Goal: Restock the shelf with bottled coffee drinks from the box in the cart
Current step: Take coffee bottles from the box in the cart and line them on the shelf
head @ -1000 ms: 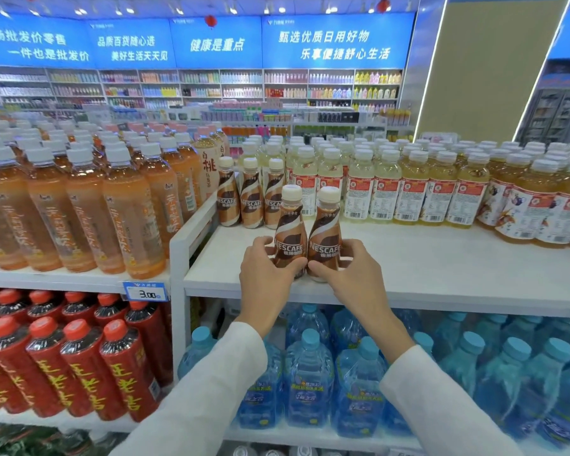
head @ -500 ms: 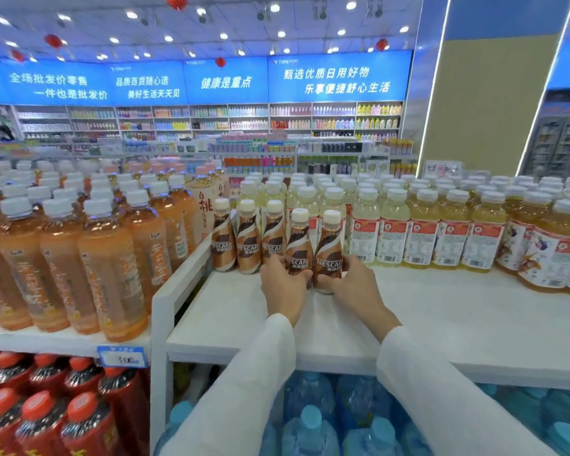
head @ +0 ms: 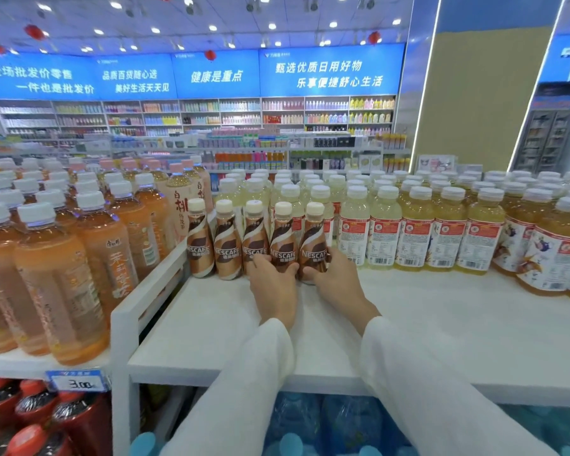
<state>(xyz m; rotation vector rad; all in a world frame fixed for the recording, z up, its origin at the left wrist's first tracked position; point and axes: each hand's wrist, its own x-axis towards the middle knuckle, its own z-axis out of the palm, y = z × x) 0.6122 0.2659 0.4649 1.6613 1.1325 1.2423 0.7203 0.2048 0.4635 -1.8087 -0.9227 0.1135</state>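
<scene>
The fingers of the left hand (head: 273,289) are curled round the base of one coffee bottle (head: 283,245), and those of the right hand (head: 338,286) round a second coffee bottle (head: 314,246) just beside it at three o'clock. Both are stood upright on the white shelf (head: 441,327). Three more coffee bottles (head: 227,245) are lined up at nine o'clock; yellow drinks (head: 415,232) are ranked at three o'clock.

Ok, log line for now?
left hand: grips fourth coffee bottle | right hand: grips fifth coffee bottle | row: five upright on shelf
</scene>
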